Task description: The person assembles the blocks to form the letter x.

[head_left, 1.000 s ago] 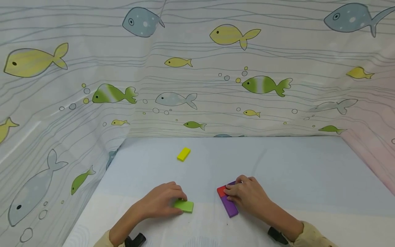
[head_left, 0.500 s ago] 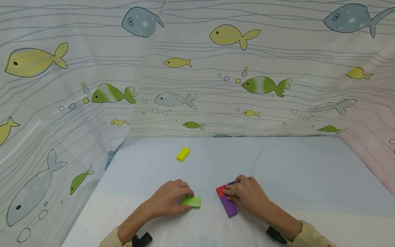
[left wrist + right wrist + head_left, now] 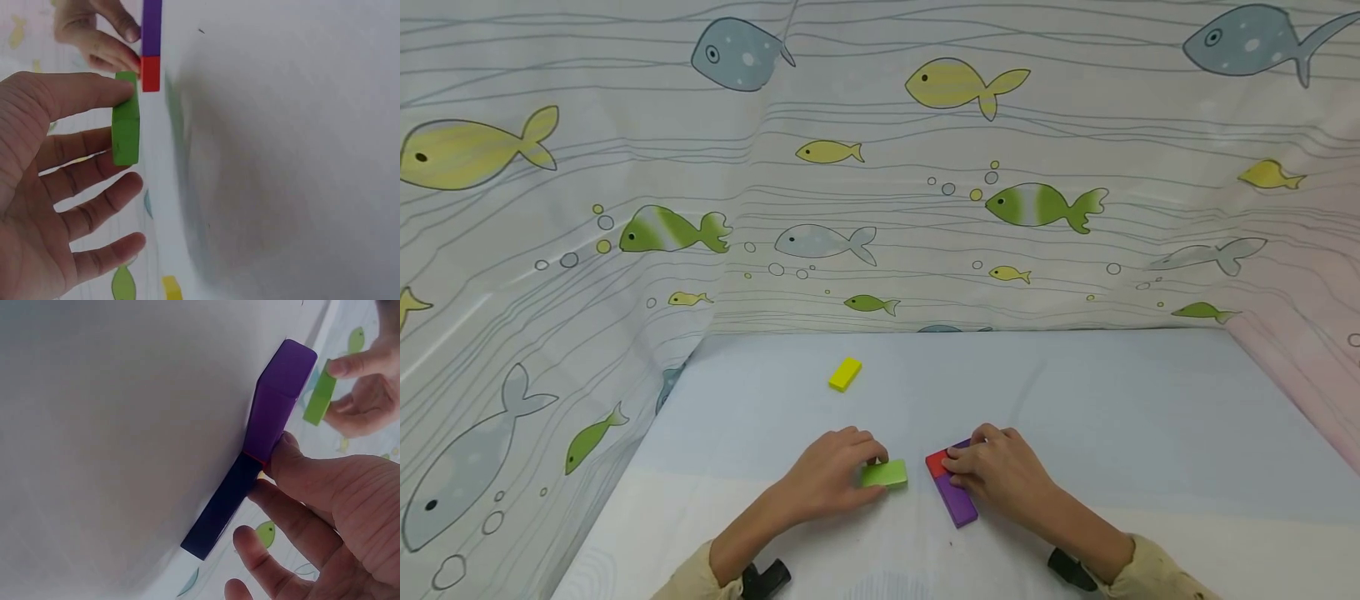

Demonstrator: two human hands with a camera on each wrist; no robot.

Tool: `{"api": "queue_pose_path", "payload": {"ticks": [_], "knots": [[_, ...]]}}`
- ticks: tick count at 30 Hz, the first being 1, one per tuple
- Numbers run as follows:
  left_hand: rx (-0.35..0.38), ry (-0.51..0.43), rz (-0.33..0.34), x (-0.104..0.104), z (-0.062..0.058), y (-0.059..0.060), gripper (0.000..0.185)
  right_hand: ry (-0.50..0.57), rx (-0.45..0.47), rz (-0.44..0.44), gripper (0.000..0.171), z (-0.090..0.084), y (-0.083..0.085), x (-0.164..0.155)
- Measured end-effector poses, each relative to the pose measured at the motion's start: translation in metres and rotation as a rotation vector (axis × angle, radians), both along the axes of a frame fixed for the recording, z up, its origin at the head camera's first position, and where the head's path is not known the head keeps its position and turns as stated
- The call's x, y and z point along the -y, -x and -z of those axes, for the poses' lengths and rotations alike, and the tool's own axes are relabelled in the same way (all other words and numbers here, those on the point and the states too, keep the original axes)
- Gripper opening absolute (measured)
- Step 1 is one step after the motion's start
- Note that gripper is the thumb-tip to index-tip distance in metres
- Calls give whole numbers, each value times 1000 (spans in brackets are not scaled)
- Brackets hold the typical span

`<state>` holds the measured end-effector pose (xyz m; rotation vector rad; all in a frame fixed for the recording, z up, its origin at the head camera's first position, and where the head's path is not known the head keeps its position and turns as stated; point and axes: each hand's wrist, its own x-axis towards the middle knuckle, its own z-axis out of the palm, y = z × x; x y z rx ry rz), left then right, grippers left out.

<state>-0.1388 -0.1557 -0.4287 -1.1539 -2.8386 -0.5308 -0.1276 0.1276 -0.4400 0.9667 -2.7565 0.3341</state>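
My left hand point(image 3: 831, 475) pinches a light green rectangular block point(image 3: 891, 473) between thumb and fingers. In the left wrist view the green block point(image 3: 127, 137) appears slightly off the table, and the other fingers are spread apart. A small gap separates it from the joined blocks to the right. Those are a red block point(image 3: 935, 463), a long purple block point(image 3: 957, 504) reaching toward me, and a second purple block point(image 3: 961, 446) at the far side, partly hidden by fingers. My right hand point(image 3: 1011, 475) holds them with thumb and index finger where they meet, covering part of the red one.
A yellow block point(image 3: 846, 375) lies farther back on the table point(image 3: 1112, 417), left of centre. A fish-printed curtain point(image 3: 865, 192) encloses the back and sides. Each wrist wears a black device, such as the left wrist device point(image 3: 767, 579).
My left hand has moved right and slightly away from me with the green block, closing much of the gap to the red and purple blocks. The right hand stays in place.
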Motion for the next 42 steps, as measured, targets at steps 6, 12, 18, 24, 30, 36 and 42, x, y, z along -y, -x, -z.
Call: {"api": "queue_pose_path", "payload": {"ticks": [6, 12, 18, 24, 30, 36, 42], "knots": [[-31, -29, -4, -7, 3, 0, 25, 6, -5, -4, 29, 0, 0, 0], [-62, -39, 9, -15, 7, -1, 23, 3, -15, -3, 29, 1, 0, 0], [-60, -14, -6, -24, 10, 0, 24, 7, -14, -4, 30, 1, 0, 0], [-46, 26, -51, -30, 12, 1, 25, 23, -10, -11, 29, 2, 0, 0], [-55, 49, -53, -35, 13, 1, 25, 15, 5, -5, 28, 2, 0, 0], [-53, 74, -59, -39, 14, 0, 26, 17, -1, -11, 27, 3, 0, 0], [-56, 94, -65, -43, 14, -2, 25, 24, 2, -15, 27, 2, -1, 0]]}}
